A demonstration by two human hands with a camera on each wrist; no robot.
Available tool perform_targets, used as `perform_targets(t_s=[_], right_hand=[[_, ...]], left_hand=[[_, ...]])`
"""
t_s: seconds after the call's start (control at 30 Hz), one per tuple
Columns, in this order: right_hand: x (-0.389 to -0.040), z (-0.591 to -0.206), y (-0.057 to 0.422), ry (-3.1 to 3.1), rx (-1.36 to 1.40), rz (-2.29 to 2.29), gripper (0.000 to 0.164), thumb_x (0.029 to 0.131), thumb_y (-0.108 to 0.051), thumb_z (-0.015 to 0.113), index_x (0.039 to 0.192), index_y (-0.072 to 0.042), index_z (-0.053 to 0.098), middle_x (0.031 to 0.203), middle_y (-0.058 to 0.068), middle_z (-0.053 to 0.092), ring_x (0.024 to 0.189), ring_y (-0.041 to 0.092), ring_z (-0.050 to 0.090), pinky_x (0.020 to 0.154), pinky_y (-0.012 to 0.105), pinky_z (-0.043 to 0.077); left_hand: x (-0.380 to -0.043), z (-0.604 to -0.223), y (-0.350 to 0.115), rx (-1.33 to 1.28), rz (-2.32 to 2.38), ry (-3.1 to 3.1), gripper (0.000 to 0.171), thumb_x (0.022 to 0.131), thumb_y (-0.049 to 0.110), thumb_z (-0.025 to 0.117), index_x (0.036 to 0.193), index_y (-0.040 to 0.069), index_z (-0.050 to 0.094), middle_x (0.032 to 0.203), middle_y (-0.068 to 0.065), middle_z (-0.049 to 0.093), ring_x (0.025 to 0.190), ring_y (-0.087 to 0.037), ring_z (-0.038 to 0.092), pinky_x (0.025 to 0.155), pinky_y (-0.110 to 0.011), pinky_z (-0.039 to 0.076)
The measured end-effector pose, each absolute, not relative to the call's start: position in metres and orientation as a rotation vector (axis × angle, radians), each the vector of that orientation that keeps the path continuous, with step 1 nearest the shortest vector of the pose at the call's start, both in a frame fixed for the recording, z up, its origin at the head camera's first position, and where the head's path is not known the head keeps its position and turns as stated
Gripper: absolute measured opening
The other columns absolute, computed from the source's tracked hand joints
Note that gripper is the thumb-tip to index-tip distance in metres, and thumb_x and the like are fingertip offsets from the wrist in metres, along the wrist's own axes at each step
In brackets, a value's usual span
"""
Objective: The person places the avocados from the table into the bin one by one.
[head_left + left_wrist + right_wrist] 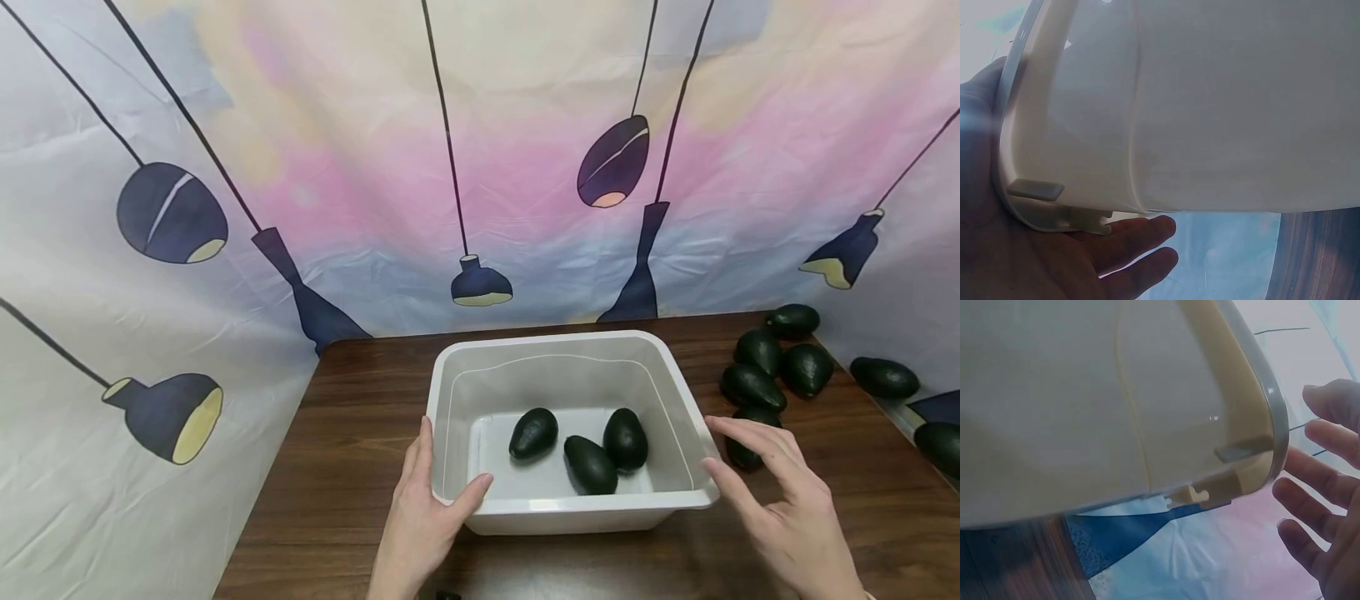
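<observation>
A white plastic bin stands on the wooden table, and three dark green avocados lie on its floor: one at the left, one at the front, one at the right. My left hand rests at the bin's front-left corner, thumb over the rim and fingers extended along the outside. In the left wrist view, that corner sits against the palm. Beside the right rim is my right hand, its fingers spread; the right wrist view shows fingertips near the rim, contact unclear. Neither hand holds an avocado.
Several more avocados lie on the table right of the bin, one partly behind my right hand. Two others appear past the table's right edge. A patterned cloth with printed lamps hangs behind and around the table.
</observation>
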State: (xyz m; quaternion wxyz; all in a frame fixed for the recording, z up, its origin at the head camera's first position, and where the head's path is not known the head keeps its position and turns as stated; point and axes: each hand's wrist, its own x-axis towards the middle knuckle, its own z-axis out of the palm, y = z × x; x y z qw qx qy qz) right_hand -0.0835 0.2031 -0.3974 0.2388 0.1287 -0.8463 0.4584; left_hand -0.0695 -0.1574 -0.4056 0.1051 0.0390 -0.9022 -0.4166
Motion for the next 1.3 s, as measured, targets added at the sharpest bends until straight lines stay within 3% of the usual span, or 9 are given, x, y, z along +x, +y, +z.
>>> perform_targets(t_s=[0.2, 0.4, 0.57, 0.7, 0.8, 1.03, 1.17, 1.3], right_hand=[[-0.085, -0.400, 0.210, -2.300, 0.263, 1.216, 0.053, 0.081, 0.008, 0.073, 0.129, -0.009, 0.063, 0.126, 0.011, 0.061, 0.119, 0.008, 0.044, 0.094, 0.011, 0.031], [-0.093, -0.409, 0.221, -2.245, 0.057, 1.152, 0.048, 0.083, 0.002, 0.074, 0.127, -0.015, 0.066, 0.128, 0.001, 0.060, 0.118, 0.002, 0.044, 0.094, 0.014, 0.030], [-0.102, -0.421, 0.235, -2.215, -0.074, 1.080, 0.043, 0.085, -0.003, 0.073, 0.126, -0.013, 0.066, 0.130, -0.008, 0.057, 0.116, -0.001, 0.040, 0.093, 0.016, 0.027], [-0.114, -0.425, 0.249, -2.276, -0.170, 1.038, 0.042, 0.089, -0.008, 0.070, 0.130, -0.006, 0.061, 0.138, 0.008, 0.051, 0.124, 0.023, 0.040, 0.098, 0.040, 0.029], [-0.123, -0.429, 0.262, -2.316, -0.233, 1.019, 0.044, 0.091, -0.010, 0.067, 0.133, -0.001, 0.056, 0.141, 0.022, 0.044, 0.124, 0.044, 0.035, 0.092, 0.061, 0.026], [-0.138, -0.448, 0.284, -2.498, -0.380, 1.020, 0.060, 0.096, -0.028, 0.060, 0.143, 0.006, 0.041, 0.146, 0.034, 0.026, 0.129, 0.055, 0.020, 0.099, 0.069, 0.017], [-0.141, -0.460, 0.289, -2.687, -0.382, 1.006, 0.078, 0.097, -0.039, 0.057, 0.147, 0.010, 0.025, 0.143, 0.044, 0.013, 0.124, 0.063, 0.014, 0.094, 0.075, 0.014], [-0.143, -0.471, 0.287, -2.778, -0.353, 0.969, 0.087, 0.095, -0.044, 0.058, 0.147, 0.012, 0.019, 0.138, 0.049, 0.013, 0.120, 0.066, 0.015, 0.088, 0.075, 0.017]], left_hand=[[-0.069, -0.406, -0.158, 0.120, -1.225, -2.666, 0.105, 0.079, 0.057, 0.073, 0.155, 0.009, 0.020, 0.150, -0.009, 0.037, 0.127, -0.027, 0.047, 0.101, -0.048, 0.040], [-0.069, -0.406, -0.158, 0.120, -1.223, -2.666, 0.104, 0.079, 0.057, 0.073, 0.156, 0.010, 0.020, 0.150, -0.008, 0.037, 0.128, -0.026, 0.046, 0.101, -0.048, 0.039], [-0.068, -0.406, -0.158, 0.114, -1.213, -2.668, 0.104, 0.079, 0.057, 0.073, 0.156, 0.010, 0.020, 0.150, -0.008, 0.038, 0.128, -0.026, 0.046, 0.102, -0.049, 0.039], [-0.069, -0.406, -0.158, 0.114, -1.211, -2.664, 0.104, 0.079, 0.057, 0.073, 0.156, 0.010, 0.021, 0.149, -0.008, 0.038, 0.127, -0.026, 0.046, 0.101, -0.049, 0.039], [-0.069, -0.405, -0.158, 0.120, -1.217, -2.666, 0.103, 0.079, 0.056, 0.073, 0.155, 0.010, 0.021, 0.149, -0.009, 0.038, 0.127, -0.027, 0.047, 0.101, -0.049, 0.040], [-0.069, -0.404, -0.157, 0.117, -1.225, -2.658, 0.103, 0.080, 0.055, 0.074, 0.155, 0.009, 0.021, 0.150, -0.009, 0.038, 0.127, -0.028, 0.047, 0.101, -0.049, 0.040], [-0.069, -0.404, -0.157, 0.119, -1.223, -2.658, 0.103, 0.079, 0.056, 0.073, 0.155, 0.009, 0.022, 0.150, -0.009, 0.038, 0.126, -0.028, 0.048, 0.101, -0.049, 0.040], [-0.068, -0.405, -0.158, 0.127, -1.230, -2.665, 0.103, 0.079, 0.057, 0.073, 0.155, 0.010, 0.021, 0.150, -0.008, 0.037, 0.127, -0.028, 0.047, 0.101, -0.049, 0.039]])
